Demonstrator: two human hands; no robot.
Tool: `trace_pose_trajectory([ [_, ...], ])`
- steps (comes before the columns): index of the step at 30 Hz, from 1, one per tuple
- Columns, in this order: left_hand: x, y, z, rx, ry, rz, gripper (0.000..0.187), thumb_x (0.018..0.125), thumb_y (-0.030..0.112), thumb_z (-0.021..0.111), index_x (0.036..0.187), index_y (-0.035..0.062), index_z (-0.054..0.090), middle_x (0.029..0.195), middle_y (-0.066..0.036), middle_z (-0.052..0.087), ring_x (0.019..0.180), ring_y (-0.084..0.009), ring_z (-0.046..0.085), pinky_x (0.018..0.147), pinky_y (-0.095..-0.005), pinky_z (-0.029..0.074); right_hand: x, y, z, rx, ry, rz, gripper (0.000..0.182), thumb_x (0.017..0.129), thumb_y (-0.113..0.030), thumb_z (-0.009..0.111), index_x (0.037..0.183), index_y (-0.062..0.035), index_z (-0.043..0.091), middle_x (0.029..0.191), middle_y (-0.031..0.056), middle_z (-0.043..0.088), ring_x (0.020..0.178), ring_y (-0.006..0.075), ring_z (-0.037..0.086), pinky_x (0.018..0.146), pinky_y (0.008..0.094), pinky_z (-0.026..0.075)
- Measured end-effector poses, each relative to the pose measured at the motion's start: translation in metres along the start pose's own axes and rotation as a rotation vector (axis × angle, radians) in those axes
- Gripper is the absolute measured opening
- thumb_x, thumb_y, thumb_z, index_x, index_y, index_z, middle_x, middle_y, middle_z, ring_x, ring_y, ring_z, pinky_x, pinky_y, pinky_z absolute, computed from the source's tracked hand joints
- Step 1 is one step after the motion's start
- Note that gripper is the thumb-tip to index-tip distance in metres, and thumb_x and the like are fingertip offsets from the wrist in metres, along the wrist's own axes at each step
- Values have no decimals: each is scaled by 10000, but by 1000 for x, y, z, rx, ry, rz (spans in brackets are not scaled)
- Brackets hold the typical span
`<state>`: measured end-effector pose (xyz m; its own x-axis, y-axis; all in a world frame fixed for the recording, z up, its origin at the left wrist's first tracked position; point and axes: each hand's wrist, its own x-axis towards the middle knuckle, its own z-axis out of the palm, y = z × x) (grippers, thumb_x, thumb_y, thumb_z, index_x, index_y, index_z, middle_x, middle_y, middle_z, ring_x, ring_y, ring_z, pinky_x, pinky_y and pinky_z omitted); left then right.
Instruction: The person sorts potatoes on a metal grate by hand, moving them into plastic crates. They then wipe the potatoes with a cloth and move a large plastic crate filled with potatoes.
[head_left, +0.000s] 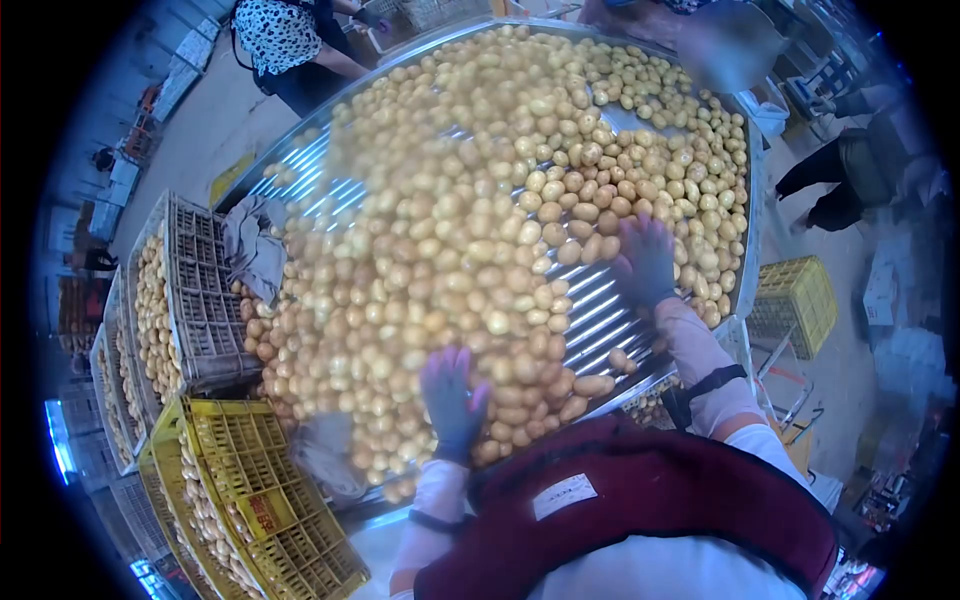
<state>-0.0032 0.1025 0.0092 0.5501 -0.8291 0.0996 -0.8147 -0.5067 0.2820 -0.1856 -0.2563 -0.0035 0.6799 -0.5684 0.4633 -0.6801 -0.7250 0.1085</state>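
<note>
Many small yellow-brown potatoes point(430, 250) lie heaped across a metal roller table point(610, 315). My left hand point(455, 405), in a grey glove with pinkish fingertips, rests on the potatoes at the near edge, fingers spread. Farther out to the right, my right hand point(648, 262), gloved the same way, lies against the potatoes with its fingers apart. Bare rollers show just left of and below that hand. A couple of loose potatoes point(620, 360) sit on those rollers. Neither hand is wrapped around a potato.
Yellow crates point(250, 500) and grey crates point(205, 290) with potatoes stand along the left side. A grey cloth point(255, 245) hangs near the table's left edge; another point(330, 455) lies lower. Another yellow crate point(795, 305) stands at right. Other people stand around the table.
</note>
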Motion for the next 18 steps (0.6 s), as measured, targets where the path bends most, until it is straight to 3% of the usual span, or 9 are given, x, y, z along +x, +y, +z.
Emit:
trace_pose_trajectory([
  [2, 12, -3, 9, 74, 21, 40, 470, 889, 269, 622, 1328, 110, 571, 1348, -126, 553, 1288, -399, 463, 1096, -561, 319, 10, -10, -10, 526, -269, 102, 360, 942, -223, 598, 1277, -92, 587, 1245, 143, 593, 1093, 257, 609, 954, 423, 486],
  [4, 36, 9, -7, -150, -41, 116, 343, 894, 227, 588, 1215, 108, 610, 1207, -124, 601, 1166, -378, 523, 1021, -538, 373, 9, -28, -24, 965, -562, 114, 356, 933, -218, 619, 1268, -100, 600, 1198, 135, 627, 1052, 262, 634, 930, 403, 505],
  [5, 50, 17, -19, -258, -62, 159, 286, 896, 206, 572, 1158, 107, 630, 1137, -123, 626, 1105, -367, 553, 983, -527, 401, -1, -50, -45, 1021, -797, -133, 353, 934, -240, 623, 1260, -105, 607, 1180, 128, 637, 1068, 273, 625, 944, 410, 491],
  [7, 71, 32, -36, -428, -241, -28, 156, 889, 198, 543, 967, 111, 646, 941, -108, 637, 926, -325, 583, 833, -482, 449, -29, -89, -83, 1015, -1182, -621, 349, 936, -283, 631, 1243, -115, 621, 1145, 115, 655, 1101, 295, 608, 972, 424, 463],
  [9, 65, 13, 19, -97, 86, 158, 134, 876, 218, 550, 865, 113, 634, 880, -112, 645, 810, -296, 601, 707, -455, 458, -64, -97, -83, 1198, -593, -622, 322, 923, -329, 647, 1162, -113, 641, 1066, 132, 635, 989, 316, 623, 859, 415, 486],
  [11, 79, 10, 20, -39, -260, 133, 170, 882, 257, 562, 834, 134, 669, 850, -131, 657, 771, -282, 629, 675, -452, 469, -80, -94, -45, 1142, -796, -475, 314, 919, -344, 658, 1133, -114, 652, 1027, 124, 649, 940, 305, 640, 818, 409, 506],
  [14, 86, 18, 3, -322, -404, -94, 197, 882, 296, 575, 845, 147, 698, 814, -125, 670, 751, -278, 654, 670, -451, 472, -34, -86, -98, 1064, -1012, -318, 319, 917, -361, 662, 1127, -122, 658, 961, 109, 659, 874, 298, 648, 774, 415, 518],
  [17, 84, 17, 6, -350, -329, -74, 234, 896, 325, 557, 868, 157, 717, 809, -110, 682, 766, -275, 668, 668, -442, 475, -14, -97, -102, 1182, -792, -248, 323, 900, -402, 671, 1063, -123, 673, 896, 88, 660, 809, 296, 649, 734, 418, 518],
  [18, 84, 22, -2, -295, -320, -43, 244, 902, 333, 551, 877, 161, 722, 809, -105, 685, 768, -273, 671, 667, -440, 477, -4, -104, -109, 1137, -583, -245, 315, 890, -405, 668, 1022, -120, 691, 913, 88, 666, 810, 295, 657, 726, 407, 521],
])
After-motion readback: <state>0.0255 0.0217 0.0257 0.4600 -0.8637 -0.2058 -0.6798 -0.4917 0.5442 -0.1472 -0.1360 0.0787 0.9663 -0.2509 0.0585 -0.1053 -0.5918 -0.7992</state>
